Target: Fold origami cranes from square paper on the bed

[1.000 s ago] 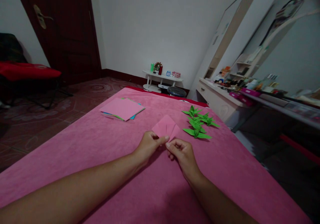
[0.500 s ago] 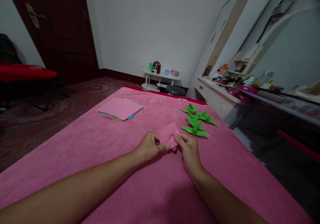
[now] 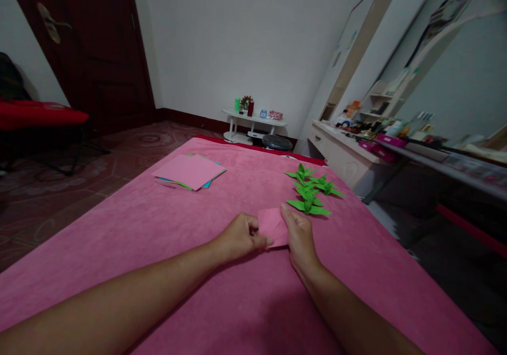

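Note:
A small folded piece of pink origami paper (image 3: 272, 226) is held between my two hands, above the pink cloth surface (image 3: 222, 302). My left hand (image 3: 242, 237) pinches its lower left edge, thumb on top. Along the right edge, my right hand (image 3: 301, 233) grips it with the thumb pointing up near the top corner. The fingers behind the paper are hidden. Just beyond my right hand lie several green folded paper cranes (image 3: 308, 203), clustered together with their wings spread.
Farther left sits a stack of square paper sheets (image 3: 190, 171), pink on top with green and blue edges showing. A low white stand (image 3: 253, 117) is against the back wall. To the right is a cluttered dressing table (image 3: 344, 143); at left, a red chair (image 3: 39, 114).
The pink paper has turned and come slightly nearer to me, now looking flatter and more square. My right thumb has shifted up to its top corner.

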Demonstrator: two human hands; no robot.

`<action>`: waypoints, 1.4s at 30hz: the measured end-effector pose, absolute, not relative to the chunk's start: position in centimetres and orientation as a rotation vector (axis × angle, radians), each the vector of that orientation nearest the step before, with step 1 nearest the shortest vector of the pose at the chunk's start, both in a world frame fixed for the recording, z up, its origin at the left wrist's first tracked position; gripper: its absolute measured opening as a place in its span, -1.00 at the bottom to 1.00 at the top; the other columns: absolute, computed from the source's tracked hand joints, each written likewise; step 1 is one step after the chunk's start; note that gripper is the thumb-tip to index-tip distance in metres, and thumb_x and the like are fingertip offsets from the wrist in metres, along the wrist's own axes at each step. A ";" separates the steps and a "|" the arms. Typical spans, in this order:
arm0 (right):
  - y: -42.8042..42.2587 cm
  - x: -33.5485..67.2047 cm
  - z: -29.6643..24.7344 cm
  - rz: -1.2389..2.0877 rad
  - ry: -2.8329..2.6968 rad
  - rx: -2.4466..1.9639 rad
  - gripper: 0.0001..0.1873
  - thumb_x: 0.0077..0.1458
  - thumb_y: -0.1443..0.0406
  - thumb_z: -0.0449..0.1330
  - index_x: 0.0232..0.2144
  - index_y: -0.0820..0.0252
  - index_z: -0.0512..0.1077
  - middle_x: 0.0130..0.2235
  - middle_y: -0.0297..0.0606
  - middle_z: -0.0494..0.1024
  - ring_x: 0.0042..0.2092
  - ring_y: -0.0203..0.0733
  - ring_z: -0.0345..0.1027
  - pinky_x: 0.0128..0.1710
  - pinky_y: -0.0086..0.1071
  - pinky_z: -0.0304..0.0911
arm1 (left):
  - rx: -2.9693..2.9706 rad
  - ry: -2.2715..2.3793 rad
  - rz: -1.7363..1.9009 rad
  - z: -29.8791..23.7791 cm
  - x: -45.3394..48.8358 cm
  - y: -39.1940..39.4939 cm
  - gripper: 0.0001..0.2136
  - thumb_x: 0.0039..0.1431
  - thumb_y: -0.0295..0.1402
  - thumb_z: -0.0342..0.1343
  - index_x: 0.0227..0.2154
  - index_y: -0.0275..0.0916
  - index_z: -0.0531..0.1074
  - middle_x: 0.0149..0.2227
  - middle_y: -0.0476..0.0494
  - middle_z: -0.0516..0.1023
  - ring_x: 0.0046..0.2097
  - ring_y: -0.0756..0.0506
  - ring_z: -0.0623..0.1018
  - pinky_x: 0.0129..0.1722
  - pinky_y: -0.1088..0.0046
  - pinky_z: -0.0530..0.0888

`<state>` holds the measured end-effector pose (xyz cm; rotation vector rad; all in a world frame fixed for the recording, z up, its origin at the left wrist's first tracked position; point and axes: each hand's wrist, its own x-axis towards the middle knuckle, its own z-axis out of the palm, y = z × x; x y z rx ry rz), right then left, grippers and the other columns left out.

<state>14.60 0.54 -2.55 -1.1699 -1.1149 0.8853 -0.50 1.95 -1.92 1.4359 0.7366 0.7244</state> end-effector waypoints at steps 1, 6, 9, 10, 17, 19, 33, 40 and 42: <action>0.6 14.8 -2.6 0.924 -1.083 -1.159 -0.54 0.05 0.01 0.09 -0.68 0.21 0.27 -0.67 -0.39 0.31 -0.62 -0.33 0.11 -0.62 -0.46 -0.01 | 1.406 0.750 0.710 -2.1 -0.4 2.0 -0.75 -0.12 -0.26 0.22 -0.62 -0.38 0.39 -0.64 -0.03 0.40 -0.62 0.09 0.33 -0.61 0.60 0.23; 1.0 15.2 -2.0 1.055 -1.018 -1.030 -0.56 0.06 -0.02 0.07 -0.57 0.22 0.40 -0.61 -0.32 0.42 -0.58 -0.26 0.21 -0.56 -0.42 0.08 | 1.238 0.689 0.791 -2.7 -0.2 2.6 -0.66 0.03 -0.11 0.09 -0.42 -0.37 0.38 -0.46 -0.19 0.52 -0.55 0.02 0.49 -0.57 0.55 0.37; 1.0 15.5 -1.4 1.014 -1.059 -1.026 -0.64 0.03 0.04 0.14 -0.56 0.21 0.41 -0.57 -0.35 0.42 -0.52 -0.28 0.23 -0.50 -0.44 0.11 | 1.174 0.670 0.841 -2.7 -0.3 2.8 -0.66 0.06 -0.11 0.06 -0.38 -0.36 0.35 -0.43 -0.21 0.53 -0.56 0.00 0.51 -0.58 0.53 0.40; 1.0 15.6 -1.3 1.006 -1.104 -1.033 -0.66 0.03 0.06 0.15 -0.56 0.21 0.41 -0.55 -0.35 0.42 -0.50 -0.28 0.23 -0.47 -0.44 0.11 | 1.168 0.670 0.842 -2.6 -0.4 2.8 -0.67 0.06 -0.11 0.07 -0.40 -0.37 0.35 -0.47 -0.20 0.53 -0.56 0.00 0.50 -0.57 0.53 0.40; 0.9 16.1 -1.1 0.969 -1.275 -1.101 -0.75 -0.01 0.15 0.18 -0.56 0.22 0.40 -0.56 -0.36 0.37 -0.46 -0.26 0.22 -0.42 -0.42 0.13 | 1.074 0.663 0.843 -2.3 -0.6 2.9 -0.74 0.05 -0.22 0.08 -0.49 -0.38 0.34 -0.55 -0.20 0.50 -0.54 -0.01 0.50 -0.50 0.53 0.41; 0.9 16.0 -0.9 0.976 -1.303 -1.116 -0.78 -0.03 0.19 0.18 -0.54 0.23 0.41 -0.55 -0.36 0.37 -0.47 -0.27 0.21 -0.45 -0.42 0.12 | 1.073 0.645 0.863 -2.1 -0.7 2.8 -0.71 0.07 -0.17 0.05 -0.47 -0.37 0.35 -0.53 -0.19 0.49 -0.53 -0.01 0.50 -0.50 0.51 0.43; 0.1 14.4 0.7 0.805 -1.412 -1.170 -0.85 -0.20 0.42 0.13 -0.45 0.22 0.40 -0.48 -0.34 0.45 -0.44 -0.25 0.32 -0.44 -0.43 0.23 | 1.119 0.820 0.813 -0.9 -0.4 2.4 -0.77 0.05 -0.21 0.01 -0.43 -0.32 0.34 -0.50 -0.15 0.48 -0.48 -0.04 0.53 -0.51 0.49 0.46; 1.0 15.2 0.4 0.566 -1.400 -1.230 -0.58 -0.17 0.44 0.13 -0.15 0.19 0.32 -0.24 -0.24 0.45 -0.37 -0.28 0.35 -0.37 -0.41 0.30 | 1.058 0.869 0.778 -1.3 -0.4 2.7 -0.86 0.04 -0.36 0.01 -0.46 -0.37 0.32 -0.53 -0.20 0.51 -0.55 -0.03 0.54 -0.55 0.53 0.47; 0.8 15.3 0.4 0.443 -1.478 -1.247 -0.55 -0.15 0.45 0.11 -0.12 0.16 0.32 -0.15 -0.21 0.44 -0.28 -0.24 0.36 -0.27 -0.34 0.31 | 1.043 0.856 0.779 -1.2 -0.4 2.6 -0.84 0.05 -0.35 0.03 -0.47 -0.39 0.34 -0.55 -0.24 0.53 -0.55 -0.02 0.54 -0.52 0.54 0.48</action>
